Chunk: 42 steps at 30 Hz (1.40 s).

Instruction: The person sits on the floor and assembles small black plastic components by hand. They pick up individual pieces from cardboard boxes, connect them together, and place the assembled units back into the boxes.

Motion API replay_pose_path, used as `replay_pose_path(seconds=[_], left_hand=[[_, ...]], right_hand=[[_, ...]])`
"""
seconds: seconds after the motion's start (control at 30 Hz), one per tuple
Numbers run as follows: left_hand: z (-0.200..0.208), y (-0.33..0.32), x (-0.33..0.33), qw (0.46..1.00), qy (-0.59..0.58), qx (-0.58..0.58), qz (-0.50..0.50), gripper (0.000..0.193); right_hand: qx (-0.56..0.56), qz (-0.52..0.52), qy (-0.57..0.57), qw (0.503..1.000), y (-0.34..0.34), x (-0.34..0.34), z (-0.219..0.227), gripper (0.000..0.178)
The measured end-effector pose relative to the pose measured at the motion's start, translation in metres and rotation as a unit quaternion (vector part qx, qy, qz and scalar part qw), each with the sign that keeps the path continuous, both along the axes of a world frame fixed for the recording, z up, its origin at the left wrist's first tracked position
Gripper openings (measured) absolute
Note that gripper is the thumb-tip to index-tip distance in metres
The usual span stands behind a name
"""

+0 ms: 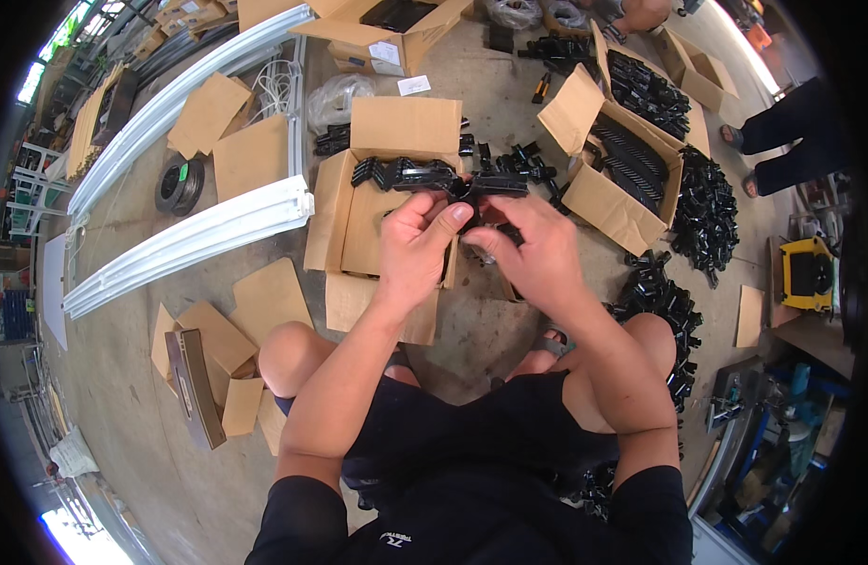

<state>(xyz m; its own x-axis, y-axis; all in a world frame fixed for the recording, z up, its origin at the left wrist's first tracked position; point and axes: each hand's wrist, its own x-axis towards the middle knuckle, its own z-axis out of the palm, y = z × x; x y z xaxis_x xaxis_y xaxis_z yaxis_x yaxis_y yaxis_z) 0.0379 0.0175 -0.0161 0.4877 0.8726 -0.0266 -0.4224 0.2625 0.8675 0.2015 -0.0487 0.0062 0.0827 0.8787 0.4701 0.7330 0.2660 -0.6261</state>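
Note:
Both hands are raised over an open cardboard box [405, 122]. My left hand [417, 247] is closed, its thumb pressed against a glossy black plastic part [500, 185] with arms reaching out to both sides. On the same part, my right hand [535, 247] has its fingers closed from the other side. Whether it is one piece or two joined at the middle, I cannot tell, since the fingers cover its lower portion. Inside the box, a row of similar black parts [373, 173] lies along the far side, with bare cardboard showing below.
Right of the box, another open carton [622, 226] holds ribbed black parts. Heaps of black parts [705, 212] lie on the floor at right. Long white metal rails [194, 245] and flattened cardboard [274, 297] lie at left. Another person's legs [782, 141] stand at far right.

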Motion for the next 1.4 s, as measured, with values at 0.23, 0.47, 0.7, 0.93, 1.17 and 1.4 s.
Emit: replay_pose_path(seconds=[0.23, 0.47, 0.7, 0.93, 1.17, 1.4], left_hand=[[-0.007, 0.001, 0.004, 1.0, 0.011, -0.013, -0.003, 0.036], [-0.004, 0.001, -0.002, 0.996, 0.073, 0.013, -0.058, 0.034], [-0.003, 0.001, 0.0, 0.993, 0.099, 0.06, -0.038, 0.044], [0.004, -0.008, 0.003, 0.969, 0.192, 0.137, -0.068, 0.078], [0.015, -0.007, 0.003, 0.982, 0.137, 0.127, -0.032, 0.085], [0.018, -0.006, -0.005, 0.978, 0.161, 0.131, -0.015, 0.084]], right_hand=[[-0.111, -0.046, 0.289, 0.95, 0.002, 0.026, 0.002, 0.038], [-0.214, 0.084, 0.43, 0.873, 0.002, 0.031, 0.014, 0.038], [-0.159, 0.063, 0.506, 0.845, 0.0, 0.018, -0.007, 0.032], [-0.2, 0.132, 0.237, 0.941, 0.001, 0.038, 0.004, 0.039], [-0.079, 0.094, 0.258, 0.958, 0.003, 0.029, -0.013, 0.036], [-0.072, 0.11, 0.29, 0.948, 0.004, 0.021, -0.011, 0.042]])
